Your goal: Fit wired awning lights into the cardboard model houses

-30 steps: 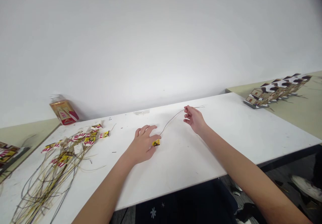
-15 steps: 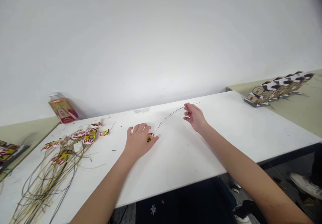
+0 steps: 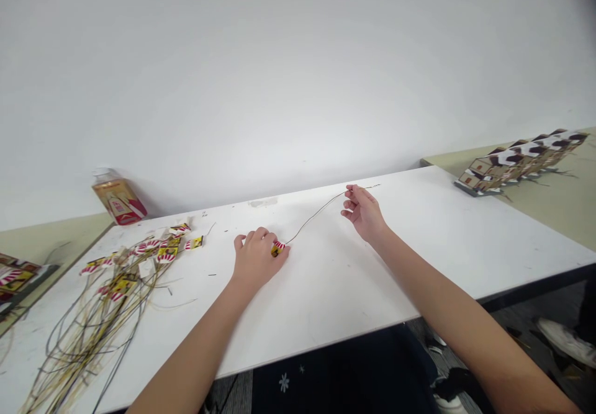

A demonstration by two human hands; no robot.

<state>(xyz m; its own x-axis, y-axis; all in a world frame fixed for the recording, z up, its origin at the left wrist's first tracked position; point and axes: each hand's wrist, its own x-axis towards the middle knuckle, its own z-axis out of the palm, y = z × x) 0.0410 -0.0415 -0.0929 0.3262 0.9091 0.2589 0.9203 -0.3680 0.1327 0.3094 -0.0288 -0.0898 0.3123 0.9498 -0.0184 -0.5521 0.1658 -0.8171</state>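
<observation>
On the white table, my left hand [image 3: 257, 257] is closed over a small yellow piece with a red-and-white striped edge [image 3: 278, 249]; the palm hides part of it. From this piece a thin wire [image 3: 311, 216] runs in a curve up to the right. My right hand [image 3: 365, 212] pinches that wire between thumb and forefinger near its far end, the other fingers loosely curled. A short tail of wire sticks out beyond the fingertips. Left of my left hand lies a heap of similar striped pieces [image 3: 167, 254] with long yellowish and dark wires [image 3: 93, 333].
A clear plastic bottle with a gold and red label [image 3: 121, 200] stands at the back left, against the wall. Several small model houses in a row [image 3: 516, 162] sit on the right-hand table. Another model [image 3: 16, 277] shows at the left edge. Bits of wire [image 3: 212, 274] dot the white table [image 3: 326, 302].
My right hand has moved slightly right and up with the wire. The left thumb has drawn in against the striped piece, which has tilted a little.
</observation>
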